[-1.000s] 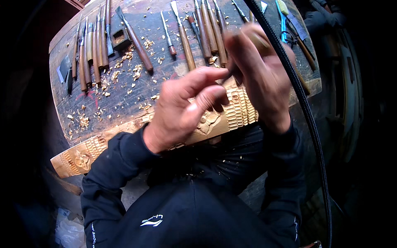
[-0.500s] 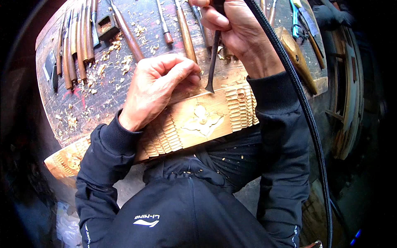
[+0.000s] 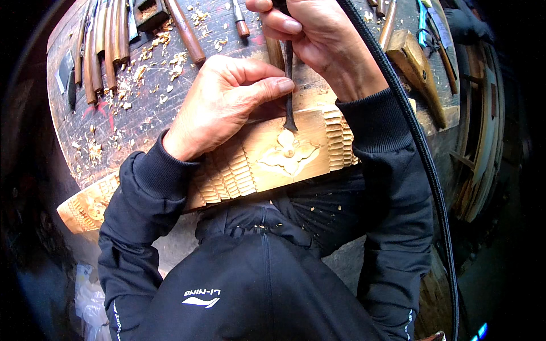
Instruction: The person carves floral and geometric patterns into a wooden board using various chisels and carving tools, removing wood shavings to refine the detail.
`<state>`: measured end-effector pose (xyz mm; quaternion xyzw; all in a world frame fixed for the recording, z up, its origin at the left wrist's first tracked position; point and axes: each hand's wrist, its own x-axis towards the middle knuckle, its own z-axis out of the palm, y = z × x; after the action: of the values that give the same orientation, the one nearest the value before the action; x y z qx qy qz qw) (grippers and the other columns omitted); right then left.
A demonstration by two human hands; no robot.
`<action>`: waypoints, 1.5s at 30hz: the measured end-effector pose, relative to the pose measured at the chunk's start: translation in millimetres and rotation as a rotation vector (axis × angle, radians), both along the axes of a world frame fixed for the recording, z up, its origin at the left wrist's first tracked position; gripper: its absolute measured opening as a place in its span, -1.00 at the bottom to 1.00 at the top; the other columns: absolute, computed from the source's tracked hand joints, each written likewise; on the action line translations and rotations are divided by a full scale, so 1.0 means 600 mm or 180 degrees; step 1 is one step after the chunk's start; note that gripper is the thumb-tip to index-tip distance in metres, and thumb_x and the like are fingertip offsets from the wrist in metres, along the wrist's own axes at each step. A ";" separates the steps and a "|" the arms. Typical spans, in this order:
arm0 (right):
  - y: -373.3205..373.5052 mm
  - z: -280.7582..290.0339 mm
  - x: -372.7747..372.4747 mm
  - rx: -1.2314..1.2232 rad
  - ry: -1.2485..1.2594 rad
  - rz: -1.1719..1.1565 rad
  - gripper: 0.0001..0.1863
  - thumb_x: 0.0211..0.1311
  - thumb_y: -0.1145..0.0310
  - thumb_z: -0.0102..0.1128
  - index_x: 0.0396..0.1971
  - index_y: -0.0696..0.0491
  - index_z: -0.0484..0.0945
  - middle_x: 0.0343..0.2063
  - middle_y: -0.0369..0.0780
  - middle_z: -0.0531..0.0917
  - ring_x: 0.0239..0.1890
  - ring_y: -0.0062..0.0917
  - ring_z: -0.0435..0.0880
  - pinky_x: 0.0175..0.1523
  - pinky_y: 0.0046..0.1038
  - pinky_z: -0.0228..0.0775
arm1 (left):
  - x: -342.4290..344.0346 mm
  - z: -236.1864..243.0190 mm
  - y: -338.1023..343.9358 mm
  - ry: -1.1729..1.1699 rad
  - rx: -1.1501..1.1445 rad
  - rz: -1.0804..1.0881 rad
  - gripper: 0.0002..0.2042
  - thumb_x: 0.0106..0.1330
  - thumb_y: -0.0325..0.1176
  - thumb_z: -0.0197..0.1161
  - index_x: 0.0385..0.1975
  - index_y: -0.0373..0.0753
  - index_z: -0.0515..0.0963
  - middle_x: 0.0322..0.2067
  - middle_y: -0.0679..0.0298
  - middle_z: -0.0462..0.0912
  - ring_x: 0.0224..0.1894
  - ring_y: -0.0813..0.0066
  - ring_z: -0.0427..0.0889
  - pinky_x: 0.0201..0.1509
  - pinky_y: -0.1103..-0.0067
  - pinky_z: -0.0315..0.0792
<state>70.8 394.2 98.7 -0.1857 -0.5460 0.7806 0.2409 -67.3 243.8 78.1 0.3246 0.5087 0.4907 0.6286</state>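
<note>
Head view, right grip [image 3: 324,40] closed round chisel [image 3: 289,113], left grip [image 3: 213,105] pinching it

- One wide fisheye view looks steeply down from the person's head.
- Close range: pale, carved wooden board [image 3: 287,152] near mid-picture, black fabric jacket [image 3: 244,273] below.

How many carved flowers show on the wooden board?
2: the central flower, below the tip of the chisel, and the left-end flower, beside the left sleeve. More may be hidden where that sleeve and the right sleeve cover the board.
</note>
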 end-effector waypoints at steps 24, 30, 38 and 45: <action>0.025 -0.029 -0.022 -0.0997 0.0588 0.0311 -0.79 0.62 0.42 0.36 0.03 0.11 0.50 -0.20 -0.20 0.61 -0.42 -0.74 0.44 -0.31 -0.71 0.37 | -0.007 0.003 -0.002 0.0035 0.0043 -0.0098 -0.78 0.62 -0.37 0.44 0.03 -0.43 0.82 -0.21 0.30 0.86 -0.17 0.64 0.79 -0.02 0.62 0.69; 0.012 -0.007 -0.022 -0.1129 0.0784 0.0258 -0.73 0.63 0.42 0.36 0.13 0.12 0.48 -0.17 -0.18 0.62 -0.42 -0.74 0.45 -0.32 -0.72 0.39 | -0.004 0.001 0.000 -0.0035 0.0083 -0.0113 -0.77 0.62 -0.38 0.44 0.03 -0.45 0.82 -0.21 0.29 0.87 -0.17 0.63 0.80 -0.02 0.62 0.69; 0.009 -0.010 -0.041 -0.0661 0.0110 -0.0155 -0.71 0.76 0.27 0.21 0.19 0.17 0.55 -0.30 -0.27 0.63 -0.52 -0.75 0.42 -0.44 -0.71 0.29 | -0.014 0.000 0.000 0.0034 0.0072 -0.0276 -0.79 0.64 -0.39 0.41 0.04 -0.43 0.80 -0.14 0.26 0.88 -0.10 0.56 0.83 0.07 0.57 0.72; 0.006 -0.009 -0.057 -0.0902 -0.0249 -0.0356 -0.68 0.83 0.23 0.04 0.15 0.20 0.57 -0.42 -0.27 0.61 -0.64 -0.73 0.35 -0.54 -0.67 0.20 | -0.011 -0.002 0.000 0.0107 0.0079 -0.0200 -0.76 0.63 -0.37 0.43 0.03 -0.45 0.82 -0.20 0.28 0.88 -0.16 0.62 0.80 -0.01 0.59 0.69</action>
<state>36.4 398.0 93.2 -0.2782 -0.4282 0.8273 0.2340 -73.8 243.8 77.0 0.3564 0.5026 0.4715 0.6310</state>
